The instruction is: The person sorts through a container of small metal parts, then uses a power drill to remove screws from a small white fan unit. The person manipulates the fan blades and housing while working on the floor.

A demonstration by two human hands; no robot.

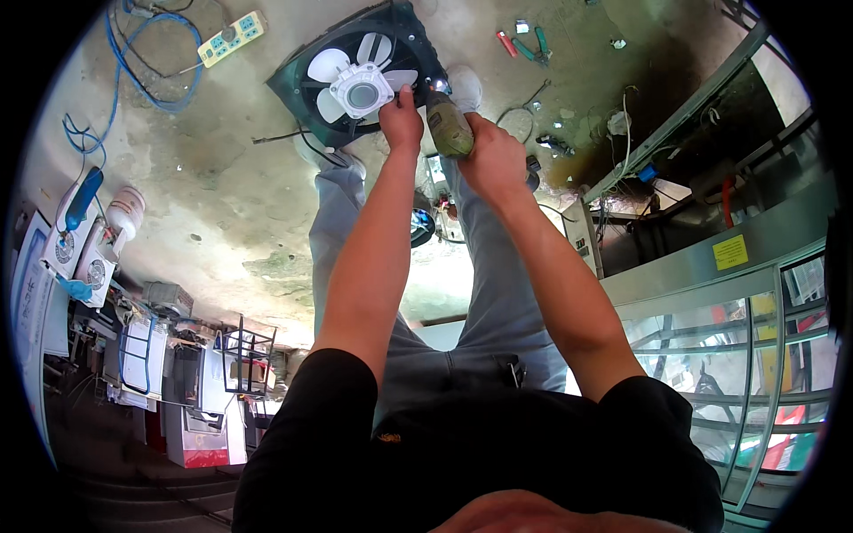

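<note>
A fan with pale blades and a round white motor (362,94) sits in a dark square shroud (306,89) on the floor before my feet. My left hand (402,124) is closed at the shroud's near right side, its thumb up beside the motor; part of its grip is hidden. My right hand (494,155) is wrapped round an olive-green power drill (449,126). The drill's front end points at the shroud's right edge, where a small bright light shows. What the tip touches is too small to make out.
Green-handled pliers (538,46) and a red-handled tool (506,43) lie beyond the fan to the right. A power strip (233,38) and coiled blue cable (158,105) lie at the far left. A metal-framed cabinet (702,275) stands on the right.
</note>
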